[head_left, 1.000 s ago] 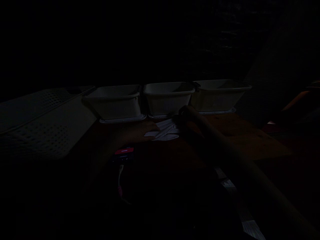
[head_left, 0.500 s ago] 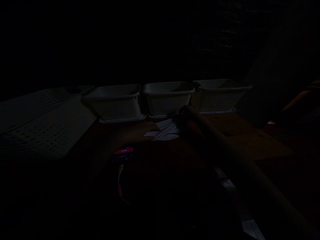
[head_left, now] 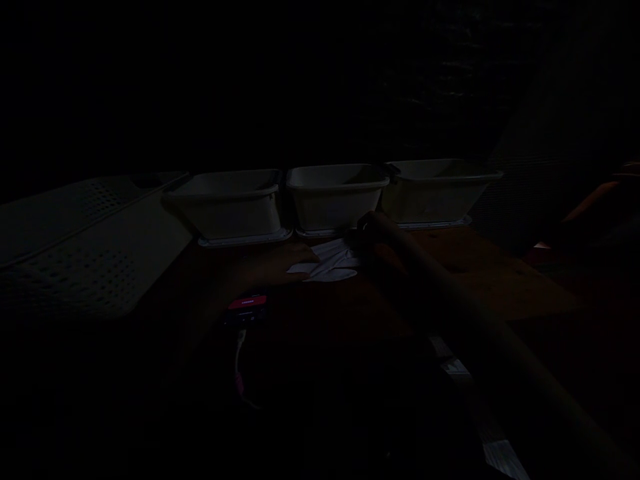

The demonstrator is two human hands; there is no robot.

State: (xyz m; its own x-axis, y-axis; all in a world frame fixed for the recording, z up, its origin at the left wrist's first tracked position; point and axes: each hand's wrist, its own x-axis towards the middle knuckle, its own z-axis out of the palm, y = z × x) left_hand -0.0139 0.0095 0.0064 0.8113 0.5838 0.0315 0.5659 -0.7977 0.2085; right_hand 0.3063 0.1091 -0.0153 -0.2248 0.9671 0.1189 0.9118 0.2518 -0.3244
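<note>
A white cloth piece (head_left: 333,261), with folds and long finger-like lobes much like a glove, lies on the dark wooden table. My left hand (head_left: 287,262) rests flat on its left end, fingers stretched out over the fabric. At the far right end of the cloth is my right hand (head_left: 373,225), its fingers curled in a pinch at the fabric's edge. Deep shadow hides most of the fingertips, so the exact grip is hard to see.
Three pale bins, left (head_left: 227,207), middle (head_left: 335,200) and right (head_left: 437,193), line the table's back. A perforated basket (head_left: 95,247) stands left. Near my left wrist lies a lit phone (head_left: 247,310) with a cable (head_left: 237,360). Pale strips (head_left: 455,366) show beneath my right forearm.
</note>
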